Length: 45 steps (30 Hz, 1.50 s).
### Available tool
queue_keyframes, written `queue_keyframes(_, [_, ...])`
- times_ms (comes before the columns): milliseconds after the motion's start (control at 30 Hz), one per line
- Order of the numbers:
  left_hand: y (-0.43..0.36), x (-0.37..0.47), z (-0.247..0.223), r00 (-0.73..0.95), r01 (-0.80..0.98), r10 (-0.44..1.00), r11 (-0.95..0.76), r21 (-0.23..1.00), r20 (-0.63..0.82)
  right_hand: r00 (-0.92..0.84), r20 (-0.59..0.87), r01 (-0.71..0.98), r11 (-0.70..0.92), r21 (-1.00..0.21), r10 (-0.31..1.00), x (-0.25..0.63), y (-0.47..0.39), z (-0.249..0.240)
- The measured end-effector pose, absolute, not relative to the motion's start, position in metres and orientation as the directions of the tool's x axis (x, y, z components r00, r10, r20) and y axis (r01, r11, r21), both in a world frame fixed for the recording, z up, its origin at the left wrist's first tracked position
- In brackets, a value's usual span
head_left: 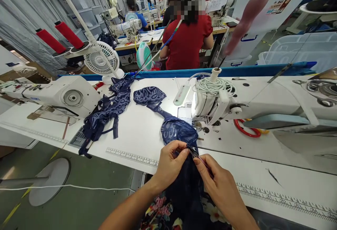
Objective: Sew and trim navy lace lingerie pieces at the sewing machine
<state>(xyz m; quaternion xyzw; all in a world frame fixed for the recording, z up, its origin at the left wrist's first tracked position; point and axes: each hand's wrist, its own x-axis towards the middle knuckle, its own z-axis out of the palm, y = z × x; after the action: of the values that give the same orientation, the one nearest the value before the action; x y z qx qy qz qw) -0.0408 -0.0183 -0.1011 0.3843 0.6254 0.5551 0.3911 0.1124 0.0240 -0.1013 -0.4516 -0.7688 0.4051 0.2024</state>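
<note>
My left hand (170, 161) pinches the edge of a navy lace garment (177, 130) at the front of the white table. In my right hand (217, 175) is a small dark-tipped tool (194, 152), its tip touching the fabric beside my left fingertips; it looks like thread snips. One patterned cup of the garment lies near the sewing machine head (210, 107), and dark fabric hangs down over the table edge between my hands. A separate navy lace cup piece (149, 95) lies behind it. More navy lace pieces (116, 103) are heaped to the left.
A second sewing machine (71, 96) stands at the left, with a white fan (102, 58) and red thread cones (68, 35) behind it. Coiled pale cord (214, 86) rests on the right machine. A person in red (184, 44) sits beyond the table. A red ring (246, 128) lies at the right.
</note>
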Motion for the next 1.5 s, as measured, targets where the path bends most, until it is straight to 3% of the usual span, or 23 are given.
queue_keyframes(333, [-0.019, -0.037, -0.097, -0.411, 0.209, 0.911, 0.070, 0.975, 0.022, -0.500, 0.045, 0.520, 0.341, -0.783, 0.865, 0.113, 0.024, -0.103])
queue_keyframes(500, [-0.019, -0.035, -0.095, -0.388, 0.297, 0.916, 0.024, 0.955, 0.098, -0.522, -0.009, 0.451, 0.267, -0.852, 0.853, 0.114, 0.025, -0.106])
queue_keyframes(867, [-0.020, -0.038, -0.094, -0.335, -0.003, 0.941, 0.045, 0.999, -0.043, -0.594, -0.085, 0.373, 0.180, -0.910, 0.800, 0.120, 0.029, -0.108])
queue_keyframes(1067, [-0.020, -0.039, -0.090, -0.328, 0.015, 0.944, 0.034, 0.999, -0.028, -0.570, 0.036, 0.428, 0.334, -0.839, 0.821, 0.122, 0.031, -0.105])
queue_keyframes(1333, [-0.021, -0.035, -0.097, -0.337, 0.007, 0.940, 0.050, 0.999, -0.044, -0.498, 0.176, 0.428, 0.418, -0.801, 0.849, 0.119, 0.027, -0.111])
queue_keyframes(1500, [-0.019, -0.032, -0.095, -0.367, -0.005, 0.924, 0.112, 0.994, -0.106, -0.547, -0.023, 0.357, 0.208, -0.911, 0.837, 0.121, 0.031, -0.110])
